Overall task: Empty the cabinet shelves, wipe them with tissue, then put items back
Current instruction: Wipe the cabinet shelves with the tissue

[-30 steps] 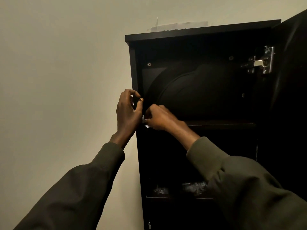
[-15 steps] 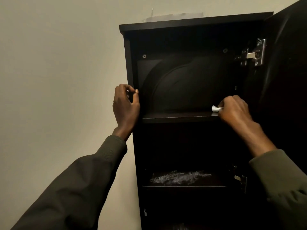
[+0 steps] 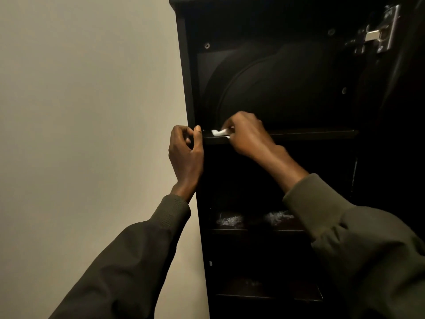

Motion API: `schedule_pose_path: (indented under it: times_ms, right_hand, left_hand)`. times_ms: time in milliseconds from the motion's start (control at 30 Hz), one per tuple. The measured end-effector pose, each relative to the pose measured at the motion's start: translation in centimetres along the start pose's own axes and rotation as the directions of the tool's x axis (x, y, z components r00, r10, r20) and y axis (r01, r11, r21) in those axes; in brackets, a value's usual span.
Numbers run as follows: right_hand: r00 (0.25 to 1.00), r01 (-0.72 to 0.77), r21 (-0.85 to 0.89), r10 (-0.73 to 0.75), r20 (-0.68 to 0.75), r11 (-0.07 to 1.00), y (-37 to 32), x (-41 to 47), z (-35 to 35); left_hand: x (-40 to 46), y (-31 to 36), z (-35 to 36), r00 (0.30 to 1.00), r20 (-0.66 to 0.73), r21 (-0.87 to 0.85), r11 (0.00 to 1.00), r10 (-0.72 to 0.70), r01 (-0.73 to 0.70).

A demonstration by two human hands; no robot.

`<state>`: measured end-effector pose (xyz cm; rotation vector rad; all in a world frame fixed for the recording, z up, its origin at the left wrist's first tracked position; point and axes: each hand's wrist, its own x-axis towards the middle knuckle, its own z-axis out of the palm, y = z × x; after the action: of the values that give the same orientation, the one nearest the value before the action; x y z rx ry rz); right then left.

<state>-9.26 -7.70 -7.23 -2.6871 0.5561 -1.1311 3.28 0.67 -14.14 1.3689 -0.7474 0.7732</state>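
— Nearest the camera, what do you make of the two dark sleeves?

— Both arms reach up and forward from the bottom corners, so the person stands close under the cabinet (image 3: 184,65) and works above chest level. The left hand (image 3: 185,150) sits at the cabinet's left front edge, fingers curled, thumb laid against the wood at shelf height. I read that as a brace — it steadies the body while the other hand rubs.

— And the right hand?

— The right hand (image 3: 247,134) has its fingers bunched tight around a small wad of white tissue (image 3: 219,132), which pokes out to the left of the knuckles. The wad lies on the front lip of the upper shelf (image 3: 310,134), close to its left end and just beside the left thumb. Held that small, the tissue can be pushed right into the corner.

— So the wiping step?

— It looks so. The upper shelf carries nothing I can see, which fits a shelf already emptied.

— Further in?

— Behind the hands the back panel shows a large rounded dark shape; I cannot tell whether it is an object or part of the panel. At upper right a metal hinge (image 3: 377,35) holds the open door. Lower down, a shelf (image 3: 257,231) has crinkled clear plastic (image 3: 230,219) lying on it, so in my judgement that level is not yet cleared.
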Motion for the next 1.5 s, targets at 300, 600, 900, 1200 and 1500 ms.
schedule_pose_path:
  times_ms: [300,600,900,1200,1500]
  right_hand:
    - [0.985,-0.022,0.65,-0.093,0.142,0.759,0.2,-4.4,0.7]
    - [0.904,-0.406,-0.089,0.414,0.104,0.91,14.4,-11.6,4.0]
    - [0.889,-0.389,-0.503,0.458,0.016,0.772,17.7,-15.0,6.3]
    - [0.887,-0.229,-0.676,0.436,0.152,0.7,18.2,-14.5,7.3]
    - [0.869,-0.194,-0.638,0.432,0.241,0.746,18.5,-13.7,8.5]
  left_hand:
    - [-1.2,-0.4,-1.7,1.0,0.009,-0.089,0.996,-0.022,0.023]
    - [-7.4,-2.7,-2.8,0.986,0.011,-0.102,0.98,-0.168,0.168]
    - [-11.1,-4.3,-1.9,0.974,0.08,-0.045,0.975,-0.212,0.216]
    - [-11.4,-5.7,-2.1,0.976,0.096,-0.01,0.98,-0.198,0.2]
    - [-11.3,-5.9,-2.3,0.94,0.141,-0.14,0.934,-0.31,0.329]
